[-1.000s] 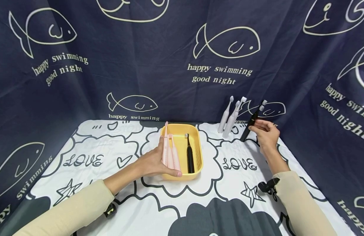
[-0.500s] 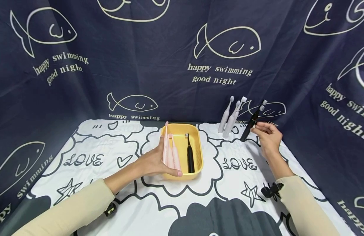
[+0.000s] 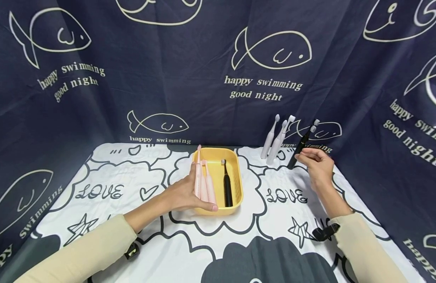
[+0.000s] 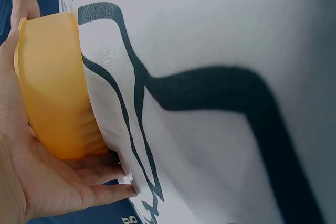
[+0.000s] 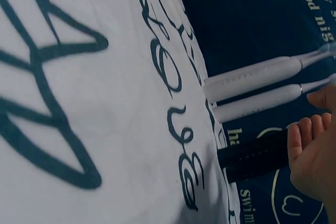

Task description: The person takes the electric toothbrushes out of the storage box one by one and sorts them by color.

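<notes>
My left hand grips the box round its near left corner; my right hand is at the black toothbrushes, near the desk's far right corner, whether pinching I cannot tell. White toothbrushes stand between; the box holds pink toothbrushes and a lone black toothbrush.

The flat surface in front of me wears a white cloth printed with bold black cloud outlines, stars and the word "LOVE", with a big dark grey patch at the near side. A yellow basket sits around the middle, toward the back. Over at the back right, three white toothbrushes stand upright, and just beside them two black toothbrushes stand together.
</notes>
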A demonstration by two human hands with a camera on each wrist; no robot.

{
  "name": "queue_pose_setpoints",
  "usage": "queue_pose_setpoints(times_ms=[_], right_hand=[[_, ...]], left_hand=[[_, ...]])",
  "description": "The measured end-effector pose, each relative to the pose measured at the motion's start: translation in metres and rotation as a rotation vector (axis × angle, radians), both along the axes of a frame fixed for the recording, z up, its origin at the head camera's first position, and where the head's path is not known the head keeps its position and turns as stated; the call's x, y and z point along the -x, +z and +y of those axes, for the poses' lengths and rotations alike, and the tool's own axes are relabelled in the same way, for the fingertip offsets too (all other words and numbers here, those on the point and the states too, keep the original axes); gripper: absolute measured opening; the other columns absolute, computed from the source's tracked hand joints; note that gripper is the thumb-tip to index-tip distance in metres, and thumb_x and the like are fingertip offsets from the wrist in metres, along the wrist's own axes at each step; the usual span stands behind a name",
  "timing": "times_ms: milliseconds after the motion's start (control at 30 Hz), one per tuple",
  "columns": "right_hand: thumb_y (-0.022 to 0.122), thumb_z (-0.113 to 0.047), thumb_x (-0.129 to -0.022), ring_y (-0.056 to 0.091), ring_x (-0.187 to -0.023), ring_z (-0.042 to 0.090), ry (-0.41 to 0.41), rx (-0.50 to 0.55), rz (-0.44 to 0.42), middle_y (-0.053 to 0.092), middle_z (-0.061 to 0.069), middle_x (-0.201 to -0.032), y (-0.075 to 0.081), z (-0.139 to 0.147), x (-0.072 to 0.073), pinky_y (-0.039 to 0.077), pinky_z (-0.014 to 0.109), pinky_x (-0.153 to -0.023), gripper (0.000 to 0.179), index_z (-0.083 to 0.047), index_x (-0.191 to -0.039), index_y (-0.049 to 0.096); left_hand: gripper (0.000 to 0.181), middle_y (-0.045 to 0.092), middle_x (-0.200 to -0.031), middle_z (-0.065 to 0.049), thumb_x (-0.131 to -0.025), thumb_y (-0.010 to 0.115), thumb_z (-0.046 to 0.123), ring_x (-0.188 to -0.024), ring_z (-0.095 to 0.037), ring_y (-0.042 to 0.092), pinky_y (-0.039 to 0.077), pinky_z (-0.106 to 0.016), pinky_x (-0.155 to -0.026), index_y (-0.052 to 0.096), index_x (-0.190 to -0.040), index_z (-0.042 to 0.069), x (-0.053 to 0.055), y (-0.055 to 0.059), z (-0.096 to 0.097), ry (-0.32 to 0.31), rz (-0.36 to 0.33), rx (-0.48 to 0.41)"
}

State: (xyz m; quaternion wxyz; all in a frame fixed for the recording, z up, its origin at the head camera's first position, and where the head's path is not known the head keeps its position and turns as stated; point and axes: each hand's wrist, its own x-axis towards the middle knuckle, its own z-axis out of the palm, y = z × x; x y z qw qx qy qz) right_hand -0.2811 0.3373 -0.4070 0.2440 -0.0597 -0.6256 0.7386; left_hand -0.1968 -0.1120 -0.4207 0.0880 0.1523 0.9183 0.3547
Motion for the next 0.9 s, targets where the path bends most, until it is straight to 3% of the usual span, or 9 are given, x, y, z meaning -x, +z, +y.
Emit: queue_pose_setpoints(times_ms=[167,367,633,900], right_hand=[[0.082,0.019,-0.089,0.08,-0.072,0.006,0.073,0.017,-0.014,0.08,-0.006,-0.079,0.003,-0.013,-0.003,0.065,0.018,-0.073,0.025,-0.002,-0.101,0.081],[0.082,0.018,-0.091,0.08,-0.075,0.004,0.126,-0.053,-0.032,0.081,-0.009,-0.081,0.002,-0.026,-0.005,0.064,0.018,-0.075,0.024,0.001,-0.108,0.08],[0.085,0.008,-0.094,0.078,-0.08,0.001,0.19,-0.177,-0.064,0.08,-0.015,-0.086,-0.001,-0.044,-0.01,0.062,0.015,-0.078,0.021,-0.008,-0.108,0.08],[0.085,0.004,-0.096,0.078,-0.086,-0.001,0.255,-0.27,-0.094,0.081,-0.019,-0.09,-0.003,-0.065,-0.013,0.06,0.016,-0.081,0.029,0.007,-0.124,0.075]], left_hand=[[0.179,0.054,-0.171,-0.023,-0.06,0.099,0.084,-0.134,-0.027,0.068,0.056,-0.054,-0.114,-0.021,-0.18,0.025,0.0,0.0,0.0,0.001,-0.002,0.005],[0.179,0.048,-0.176,-0.022,-0.06,0.098,0.084,-0.141,-0.029,0.065,0.055,-0.054,-0.117,-0.017,-0.181,0.019,0.0,0.001,0.0,0.004,-0.009,0.01],[0.179,0.057,-0.168,-0.022,-0.06,0.1,0.083,-0.13,-0.026,0.069,0.057,-0.053,-0.111,-0.024,-0.179,0.033,0.0,0.0,0.0,0.002,0.002,-0.004],[0.179,0.061,-0.163,-0.022,-0.058,0.099,0.085,-0.125,-0.025,0.069,0.057,-0.052,-0.112,-0.018,-0.181,0.026,-0.001,0.002,0.0,0.016,-0.016,0.021]])
